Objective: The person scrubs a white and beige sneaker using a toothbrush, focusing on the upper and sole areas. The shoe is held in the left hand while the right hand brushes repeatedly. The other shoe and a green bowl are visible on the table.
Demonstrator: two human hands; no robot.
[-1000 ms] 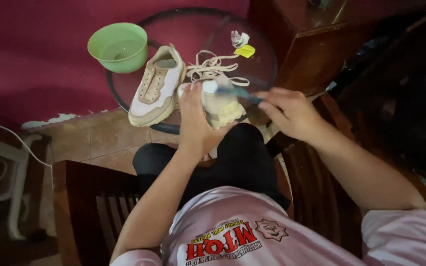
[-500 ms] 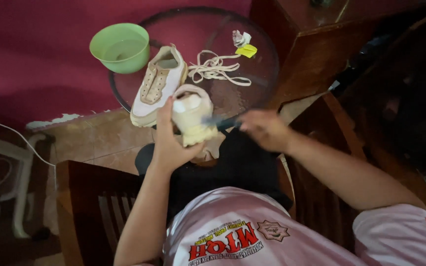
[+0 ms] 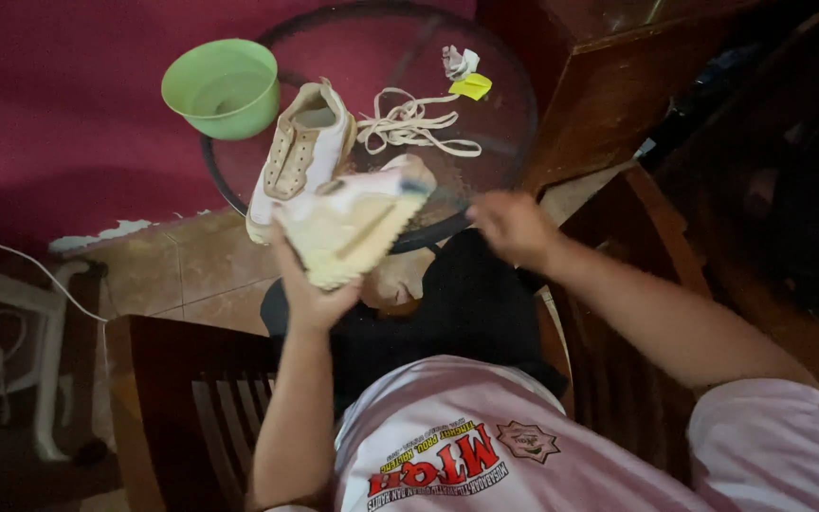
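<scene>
While left hand (image 3: pixel 310 284) grips shoe (image 3: pixel 353 228), right hand (image 3: pixel 514 228) grasp unclear, above round glass table (image 3: pixel 509 123); maroon wall.

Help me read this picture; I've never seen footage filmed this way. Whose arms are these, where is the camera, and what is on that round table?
The camera sits on a seated person's head and looks down, so both arms are that person's own. The left hand holds a pale shoe with its sole turned up. The right hand is beside it; it is blurred, so whether it grips anything cannot be told. On the round glass table lie a second shoe, loose laces, a green bowl and small scraps of white and yellow paper.
</scene>
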